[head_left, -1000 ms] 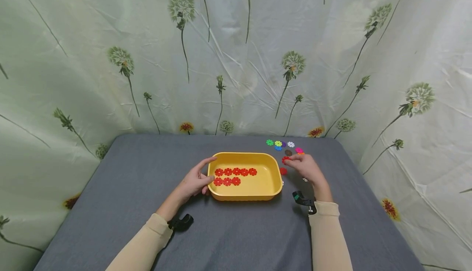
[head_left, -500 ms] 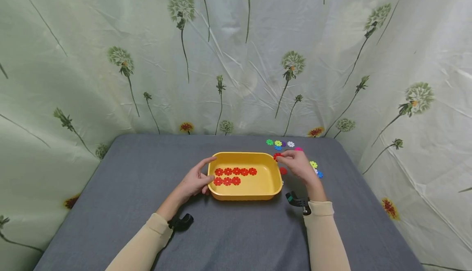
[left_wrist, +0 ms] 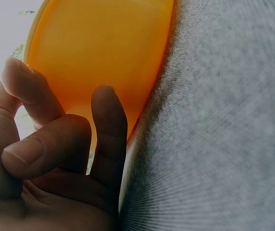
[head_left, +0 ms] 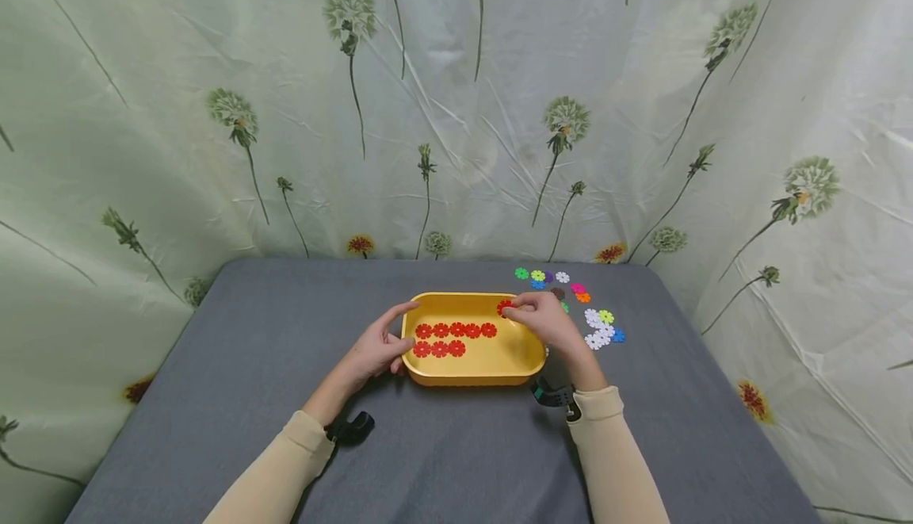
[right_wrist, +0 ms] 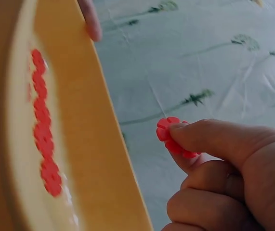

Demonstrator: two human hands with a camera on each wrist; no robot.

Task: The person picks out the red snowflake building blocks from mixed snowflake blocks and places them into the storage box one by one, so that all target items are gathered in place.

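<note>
A yellow plastic tray (head_left: 509, 353) sits on the grey-covered table, with two rows of red flower-shaped discs (head_left: 457, 330) lying on its floor. My left hand (head_left: 374, 349) grips the tray's left end, thumb over the rim and fingers along the outside; the left wrist view shows those fingers (left_wrist: 109, 115) against the orange-lit wall. Between thumb and forefinger, my right hand (head_left: 545, 322) pinches a red flower-shaped disc (right_wrist: 163, 130) over the tray's back right corner. In the right wrist view that disc is partly hidden by the thumb.
Loose flower discs lie right of and behind the tray: white discs (head_left: 597, 330), a blue disc (head_left: 619, 335), a pink disc (head_left: 578, 288), a green disc (head_left: 522, 273) and others. A curtain with printed dandelions (head_left: 442, 112) hangs behind the table.
My right hand has carried the red disc leftward from among the loose discs to over the tray's back right corner. The left hand and tray have stayed in place.
</note>
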